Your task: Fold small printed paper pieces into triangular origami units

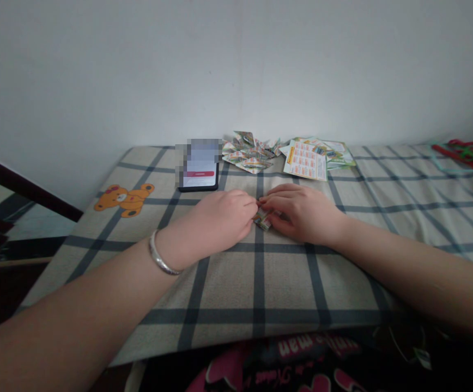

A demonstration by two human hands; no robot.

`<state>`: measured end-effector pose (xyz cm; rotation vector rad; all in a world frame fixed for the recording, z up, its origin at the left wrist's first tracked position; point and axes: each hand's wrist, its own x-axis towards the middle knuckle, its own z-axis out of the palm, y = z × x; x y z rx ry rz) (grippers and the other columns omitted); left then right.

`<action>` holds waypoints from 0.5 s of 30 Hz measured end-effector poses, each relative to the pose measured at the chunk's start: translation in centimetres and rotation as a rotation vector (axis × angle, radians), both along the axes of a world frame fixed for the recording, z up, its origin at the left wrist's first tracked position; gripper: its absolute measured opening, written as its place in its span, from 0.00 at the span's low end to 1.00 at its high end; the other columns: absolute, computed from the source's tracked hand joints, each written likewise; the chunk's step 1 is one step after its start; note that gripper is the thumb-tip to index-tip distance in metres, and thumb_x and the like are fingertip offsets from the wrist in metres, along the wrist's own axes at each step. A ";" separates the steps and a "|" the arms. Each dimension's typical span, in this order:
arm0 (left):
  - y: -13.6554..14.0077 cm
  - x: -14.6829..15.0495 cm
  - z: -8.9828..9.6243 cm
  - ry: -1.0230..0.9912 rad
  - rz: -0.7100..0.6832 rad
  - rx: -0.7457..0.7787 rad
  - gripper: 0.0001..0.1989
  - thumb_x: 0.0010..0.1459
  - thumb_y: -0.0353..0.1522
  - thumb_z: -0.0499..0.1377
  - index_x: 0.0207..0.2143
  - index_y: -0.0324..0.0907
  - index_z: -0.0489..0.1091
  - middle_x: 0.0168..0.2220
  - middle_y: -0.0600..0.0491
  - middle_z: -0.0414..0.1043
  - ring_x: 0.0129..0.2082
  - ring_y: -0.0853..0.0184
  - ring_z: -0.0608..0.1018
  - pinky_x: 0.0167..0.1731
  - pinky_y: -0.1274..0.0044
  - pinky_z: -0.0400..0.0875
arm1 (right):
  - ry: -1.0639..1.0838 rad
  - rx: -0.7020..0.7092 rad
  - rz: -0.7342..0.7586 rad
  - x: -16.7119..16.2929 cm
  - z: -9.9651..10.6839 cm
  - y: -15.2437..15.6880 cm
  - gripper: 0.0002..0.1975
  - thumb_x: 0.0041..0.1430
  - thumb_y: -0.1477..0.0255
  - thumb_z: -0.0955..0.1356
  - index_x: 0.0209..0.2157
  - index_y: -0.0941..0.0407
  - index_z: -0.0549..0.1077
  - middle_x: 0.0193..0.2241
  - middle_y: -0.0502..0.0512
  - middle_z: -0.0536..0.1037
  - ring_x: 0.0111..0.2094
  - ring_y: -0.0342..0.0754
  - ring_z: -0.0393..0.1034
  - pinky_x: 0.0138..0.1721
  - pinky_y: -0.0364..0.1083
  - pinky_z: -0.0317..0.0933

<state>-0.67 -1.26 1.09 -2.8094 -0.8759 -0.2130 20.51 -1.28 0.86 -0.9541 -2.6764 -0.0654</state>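
Both hands meet at the middle of the table over a small folded piece of printed paper (pixel 263 222). My left hand (pixel 230 215), with a silver bangle at the wrist, has its fingers closed at the paper's left edge. From the other side, my right hand (pixel 297 212) pinches the paper with curled fingers. Most of the paper is hidden under the fingers. Behind the hands lies a heap of folded paper pieces (pixel 250 155) with similar print. To its right is a stack of flat printed sheets (pixel 308 161).
A phone (pixel 199 174) with a lit screen lies left of the folded pieces. The checked tablecloth (pixel 228 288) carries a bear picture (pixel 124 200) at left. Coloured cords or straps (pixel 471 155) lie at the far right. The wall (pixel 236 71) rises behind the table.
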 end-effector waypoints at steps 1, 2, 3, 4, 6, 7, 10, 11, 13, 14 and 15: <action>0.0 0.0 0.0 0.002 0.001 0.000 0.09 0.61 0.30 0.53 0.38 0.37 0.72 0.39 0.47 0.74 0.43 0.61 0.76 0.47 0.68 0.72 | 0.009 -0.013 0.004 0.2 -0.1 0.2 0.14 0.61 0.71 0.63 0.44 0.60 0.77 0.43 0.59 0.80 0.47 0.52 0.72 0.49 0.49 0.64; -0.1 0.0 0.0 0.002 0.000 0.000 0.09 0.61 0.30 0.53 0.38 0.37 0.72 0.39 0.47 0.74 0.43 0.61 0.76 0.46 0.68 0.72 | 0.018 -0.025 0.006 0.3 -0.1 0.4 0.13 0.61 0.71 0.64 0.44 0.60 0.77 0.43 0.59 0.80 0.47 0.52 0.72 0.49 0.49 0.65; -0.1 -0.1 0.1 0.003 -0.002 -0.001 0.09 0.61 0.30 0.53 0.39 0.37 0.72 0.39 0.47 0.74 0.43 0.61 0.76 0.46 0.68 0.72 | 0.026 -0.035 0.011 0.5 -0.2 0.6 0.13 0.61 0.71 0.65 0.44 0.59 0.77 0.43 0.58 0.80 0.46 0.51 0.72 0.49 0.50 0.65; -0.1 -0.1 0.1 0.004 -0.005 -0.001 0.10 0.62 0.30 0.53 0.39 0.37 0.72 0.39 0.47 0.74 0.43 0.61 0.76 0.46 0.68 0.72 | 0.034 -0.041 0.020 0.7 -0.3 0.7 0.13 0.61 0.71 0.65 0.44 0.59 0.77 0.43 0.58 0.80 0.47 0.51 0.72 0.49 0.50 0.65; -0.1 -0.2 0.2 0.009 -0.008 0.004 0.11 0.62 0.30 0.52 0.40 0.37 0.73 0.39 0.47 0.74 0.43 0.61 0.76 0.46 0.68 0.72 | 0.047 -0.035 0.056 1.1 -0.4 0.8 0.13 0.62 0.70 0.65 0.45 0.58 0.77 0.45 0.57 0.80 0.48 0.51 0.72 0.49 0.49 0.65; -0.1 -0.3 0.3 0.016 -0.008 0.009 0.12 0.63 0.30 0.51 0.40 0.37 0.73 0.39 0.47 0.74 0.43 0.60 0.76 0.46 0.68 0.72 | 0.048 -0.024 0.072 1.2 -0.4 0.8 0.13 0.63 0.70 0.64 0.45 0.58 0.77 0.45 0.56 0.80 0.49 0.50 0.72 0.50 0.49 0.65; 0.0 -0.3 0.6 0.034 0.001 0.016 0.13 0.63 0.31 0.51 0.40 0.37 0.74 0.39 0.47 0.75 0.42 0.60 0.76 0.44 0.68 0.73 | 0.002 0.023 0.076 1.4 -0.3 0.3 0.13 0.66 0.70 0.62 0.41 0.57 0.78 0.45 0.56 0.80 0.47 0.49 0.73 0.47 0.48 0.66; 0.0 -0.3 0.7 0.037 0.003 0.014 0.13 0.63 0.31 0.51 0.40 0.37 0.74 0.39 0.47 0.75 0.42 0.60 0.77 0.44 0.68 0.73 | -0.019 0.040 0.067 1.4 -0.2 0.1 0.13 0.66 0.70 0.62 0.40 0.57 0.78 0.45 0.56 0.80 0.45 0.49 0.74 0.45 0.47 0.67; 0.0 -0.3 0.8 0.045 0.008 0.008 0.13 0.63 0.31 0.51 0.39 0.37 0.75 0.39 0.48 0.75 0.41 0.61 0.77 0.43 0.68 0.73 | -0.057 0.058 0.051 1.3 0.0 -0.2 0.13 0.66 0.70 0.62 0.39 0.57 0.79 0.43 0.56 0.81 0.43 0.49 0.75 0.42 0.47 0.67; 0.0 -0.3 0.9 0.050 0.010 0.006 0.13 0.63 0.30 0.51 0.39 0.37 0.75 0.39 0.48 0.75 0.41 0.61 0.77 0.42 0.68 0.73 | -0.069 0.060 0.047 1.3 0.2 -0.4 0.13 0.65 0.70 0.63 0.38 0.57 0.79 0.42 0.55 0.81 0.42 0.49 0.75 0.41 0.46 0.66; 0.0 -0.3 1.0 0.054 0.009 0.005 0.13 0.63 0.30 0.51 0.39 0.37 0.75 0.38 0.48 0.75 0.41 0.61 0.77 0.42 0.68 0.73 | -0.071 0.060 0.044 1.3 0.3 -0.5 0.12 0.64 0.70 0.64 0.37 0.57 0.79 0.40 0.55 0.81 0.41 0.49 0.75 0.40 0.46 0.66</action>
